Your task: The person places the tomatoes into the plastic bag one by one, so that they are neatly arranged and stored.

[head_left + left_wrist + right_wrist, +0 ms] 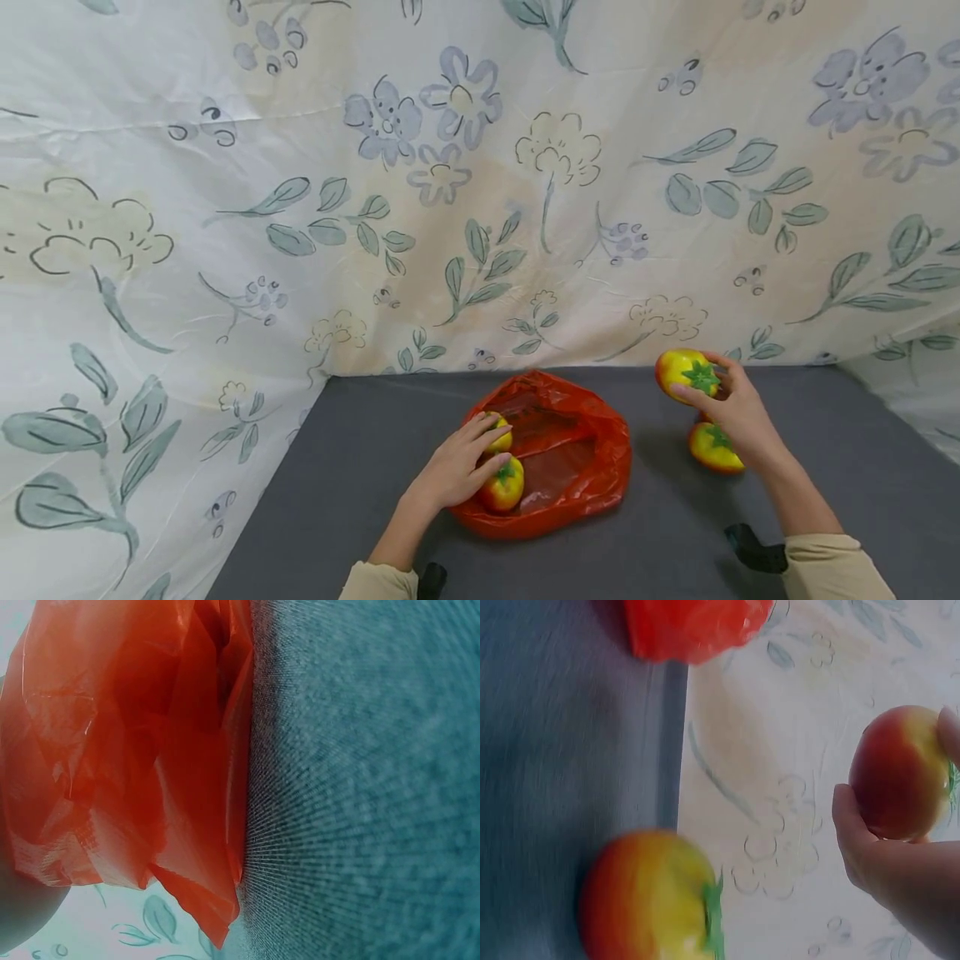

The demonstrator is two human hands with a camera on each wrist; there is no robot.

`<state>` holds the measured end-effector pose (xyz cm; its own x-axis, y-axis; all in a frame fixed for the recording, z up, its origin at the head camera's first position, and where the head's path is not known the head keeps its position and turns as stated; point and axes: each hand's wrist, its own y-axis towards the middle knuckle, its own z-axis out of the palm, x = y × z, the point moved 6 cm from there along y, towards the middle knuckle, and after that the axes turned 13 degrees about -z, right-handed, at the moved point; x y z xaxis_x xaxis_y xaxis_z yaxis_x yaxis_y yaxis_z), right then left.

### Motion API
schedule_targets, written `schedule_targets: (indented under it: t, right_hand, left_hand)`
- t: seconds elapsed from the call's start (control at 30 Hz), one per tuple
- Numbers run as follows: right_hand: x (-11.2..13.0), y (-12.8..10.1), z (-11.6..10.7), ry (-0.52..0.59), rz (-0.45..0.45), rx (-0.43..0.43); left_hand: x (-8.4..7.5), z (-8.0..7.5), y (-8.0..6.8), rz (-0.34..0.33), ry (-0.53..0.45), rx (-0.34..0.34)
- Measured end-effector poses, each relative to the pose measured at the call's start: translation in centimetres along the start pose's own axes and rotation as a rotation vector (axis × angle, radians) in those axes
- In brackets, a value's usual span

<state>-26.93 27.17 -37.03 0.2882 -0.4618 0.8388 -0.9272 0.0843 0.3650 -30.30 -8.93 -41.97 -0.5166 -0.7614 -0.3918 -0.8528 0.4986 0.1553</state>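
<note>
Both hands are busy: the right hand [738, 408] grips a round yellow-and-red toy tomato with a green star-shaped calyx [686, 372], lifted clear of the grey fabric tabletop [360, 467], while the left hand [459, 468] rests with its fingers curved over two more tomatoes [501, 485] in the mouth of the crumpled red plastic bag [577, 467]. Whether it grips one, I cannot tell. A fourth tomato [714, 447] lies on the tabletop just under the right hand.

The bag looks limp and slippery (likely to slide or fold shut), so a fruit dropped at its rim could roll off across the fabric.

From the right wrist view, thumb and fingertips [851, 825] show pinching the lifted tomato's sides, and the lying tomato sits close below. The left wrist view shows only bag folds [135, 750] against the grey weave, no fruit.
</note>
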Motion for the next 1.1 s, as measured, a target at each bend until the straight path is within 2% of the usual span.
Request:
schedule_targets:
  t: [0.27, 0.5, 0.8, 1.1]
  right_hand:
    - [0.6, 0.7, 2.3, 0.091, 0.032, -0.019]
    - [0.9, 1.1, 4.1, 0.097, 0.048, -0.047]
    - [1.6, 1.5, 6.7, 0.195, 0.035, -0.002]
    - [1.7, 1.7, 8.1, 0.171, 0.013, 0.026]
  left_hand:
    - [0.2, 0.1, 0.1, 0.000, -0.002, 0.000]
    - [0.2, 0.1, 0.0, -0.012, -0.009, 0.005]
    - [0.2, 0.1, 0.0, 0.002, 0.008, -0.007]
    - [0.4, -0.2, 0.2, -0.002, 0.006, -0.008]
